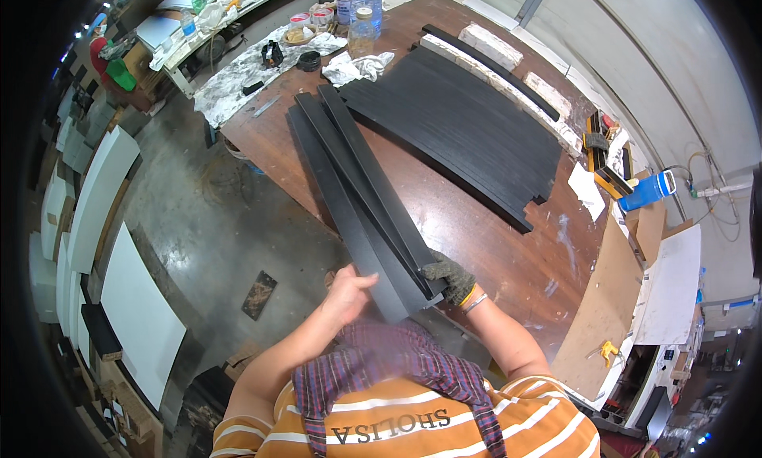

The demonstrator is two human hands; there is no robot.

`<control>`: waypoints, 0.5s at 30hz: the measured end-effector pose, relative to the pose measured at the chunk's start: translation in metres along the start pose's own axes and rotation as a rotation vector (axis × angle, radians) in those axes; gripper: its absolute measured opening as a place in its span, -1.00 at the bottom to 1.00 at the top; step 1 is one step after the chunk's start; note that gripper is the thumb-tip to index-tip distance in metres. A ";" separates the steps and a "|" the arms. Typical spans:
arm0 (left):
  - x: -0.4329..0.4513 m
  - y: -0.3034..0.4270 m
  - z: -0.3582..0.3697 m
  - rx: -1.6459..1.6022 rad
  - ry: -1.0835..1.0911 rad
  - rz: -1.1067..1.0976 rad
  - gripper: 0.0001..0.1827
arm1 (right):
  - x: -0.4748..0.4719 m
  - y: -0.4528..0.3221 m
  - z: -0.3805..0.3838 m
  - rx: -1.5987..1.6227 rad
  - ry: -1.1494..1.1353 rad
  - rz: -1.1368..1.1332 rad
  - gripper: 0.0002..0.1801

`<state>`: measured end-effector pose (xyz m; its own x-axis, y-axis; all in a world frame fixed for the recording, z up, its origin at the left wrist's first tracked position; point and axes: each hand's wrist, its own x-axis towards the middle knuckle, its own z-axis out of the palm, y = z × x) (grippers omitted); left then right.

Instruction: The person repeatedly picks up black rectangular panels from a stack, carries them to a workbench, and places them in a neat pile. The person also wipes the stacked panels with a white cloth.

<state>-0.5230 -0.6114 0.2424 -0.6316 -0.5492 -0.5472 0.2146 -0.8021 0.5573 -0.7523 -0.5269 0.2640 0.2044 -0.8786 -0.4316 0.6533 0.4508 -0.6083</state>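
Several long black boards (357, 190) lie stacked and slightly fanned, their far ends over the brown table (476, 243) and their near ends at my body. My bare left hand (351, 291) grips the near left edge, thumb on top of the lowest, widest board. My right hand (451, 276), in a dark grey knit glove, holds the near right end of the narrower boards. Beyond them a wide black panel (458, 124) with a notched near right corner lies flat on the table. A white-wrapped bar (494, 89) and a narrow black strip (494, 71) run along its far edge.
A crumpled white cloth (357, 68), a clear jar (361, 35) and tape rolls (321, 17) stand at the far left. At the right are a black-and-yellow box (604, 157) and a blue jug (646, 190). A person (113, 65) is far left. White panels (143, 315) lie low at left.
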 end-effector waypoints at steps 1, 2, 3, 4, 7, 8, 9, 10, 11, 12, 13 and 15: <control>0.002 0.000 -0.004 -0.039 -0.006 0.003 -0.65 | -0.001 -0.002 0.001 0.044 0.002 -0.008 -0.05; 0.002 0.002 -0.008 -0.112 -0.059 -0.001 -0.64 | -0.002 -0.003 0.001 0.053 -0.020 -0.033 -0.07; 0.000 0.004 -0.012 -0.141 -0.082 -0.012 -0.63 | -0.004 -0.009 0.007 0.061 -0.047 -0.019 -0.08; -0.004 0.007 -0.014 -0.170 -0.102 -0.022 -0.62 | -0.007 -0.018 0.020 0.069 -0.076 -0.004 -0.09; -0.019 0.019 -0.002 -0.170 -0.080 -0.045 -0.55 | -0.004 -0.023 0.021 0.157 -0.116 0.015 -0.21; -0.023 0.023 0.004 -0.155 -0.073 -0.053 -0.55 | 0.000 -0.014 0.008 0.124 -0.048 0.015 -0.20; -0.027 0.025 0.009 -0.140 -0.062 -0.056 -0.54 | 0.005 -0.007 0.003 0.090 0.015 0.019 -0.19; -0.029 0.026 0.013 -0.122 -0.079 -0.043 -0.53 | 0.009 -0.001 -0.001 0.078 0.023 0.006 -0.16; -0.031 0.027 0.017 -0.105 -0.096 -0.030 -0.53 | 0.009 0.003 -0.006 0.073 -0.019 0.014 -0.17; -0.032 0.027 0.018 -0.090 -0.109 -0.014 -0.52 | 0.009 0.001 0.000 0.068 -0.066 0.026 -0.18; -0.033 0.027 0.017 -0.034 -0.104 0.000 -0.52 | 0.008 -0.001 0.007 0.063 -0.111 0.037 -0.19; -0.033 0.029 0.018 0.080 -0.102 0.026 -0.51 | 0.008 0.001 0.015 0.044 -0.053 0.005 -0.29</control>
<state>-0.5094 -0.6125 0.2876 -0.6999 -0.5394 -0.4682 0.1742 -0.7646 0.6205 -0.7390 -0.5364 0.2703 0.2454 -0.8838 -0.3984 0.6835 0.4492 -0.5754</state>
